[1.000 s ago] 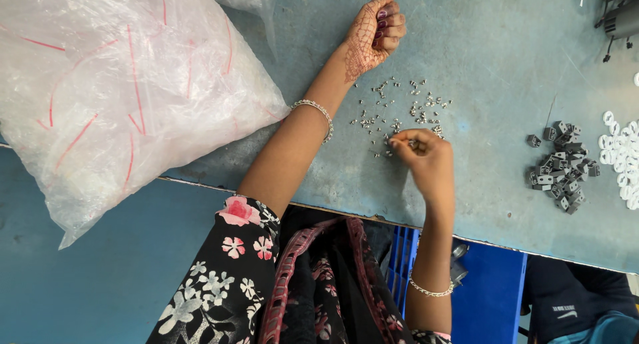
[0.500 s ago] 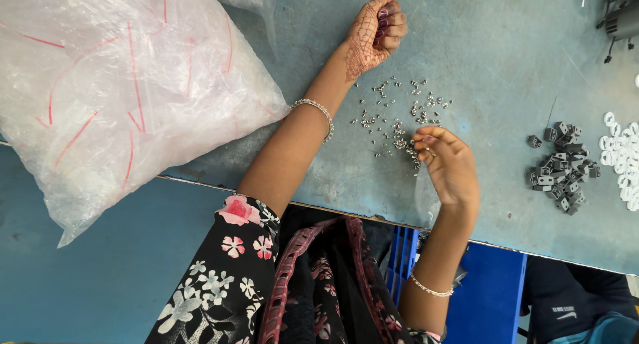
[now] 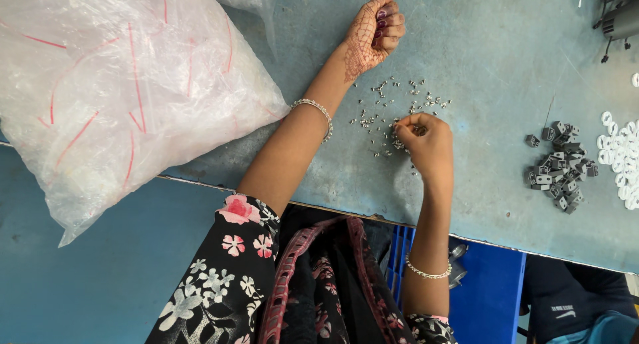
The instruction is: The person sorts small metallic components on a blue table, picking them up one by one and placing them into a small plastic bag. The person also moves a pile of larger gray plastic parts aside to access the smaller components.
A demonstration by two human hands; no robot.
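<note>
Small silvery metal pieces (image 3: 393, 114) lie scattered on the blue-grey counter (image 3: 486, 64) just above the middle of the frame. They look tiny, hard and light, and I judge them smooth enough to slip or skitter, so each is best pinched by its sides between fingertip and thumb, one at a time.

The right hand (image 3: 426, 141) sits at the lower right edge of that scatter, its grip narrowed to a pinch over the pieces; whether one is already caught I cannot tell. The left hand (image 3: 373, 31), in the upper middle, is curled into a loose fist, its contents hidden.

At right lie dark grey clips (image 3: 559, 167) and white rings (image 3: 619, 151); a large clear plastic bag (image 3: 113, 84) fills the upper left.
</note>
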